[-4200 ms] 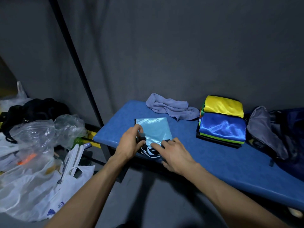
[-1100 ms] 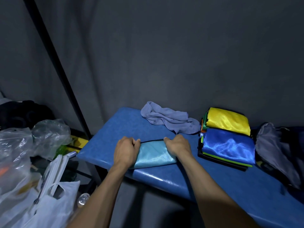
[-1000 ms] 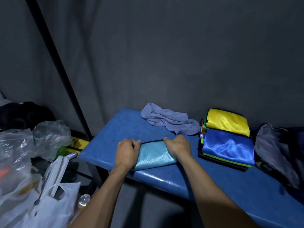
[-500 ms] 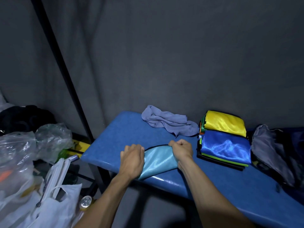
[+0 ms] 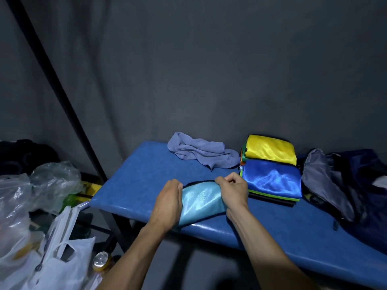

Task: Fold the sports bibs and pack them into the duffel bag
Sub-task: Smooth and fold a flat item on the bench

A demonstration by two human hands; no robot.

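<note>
- The folded light blue bib (image 5: 200,203) lies at the front edge of the blue surface (image 5: 138,176), between the two hands.
- The left hand (image 5: 168,203) lies over the bib's left end, fingers reaching under the fold.
- The right hand (image 5: 233,190) is curled round the bib's right end, gripping its black-trimmed edge.
- Just right of that hand sits a stack of folded bibs (image 5: 271,181), royal blue in front, yellow behind.
- The dark duffel bag (image 5: 360,185) rests on the surface beside the stack, at the far right.
- A crumpled lavender cloth (image 5: 201,152) lies near the back wall.
- Plastic bags (image 5: 37,206) crowd the floor at left.
</note>
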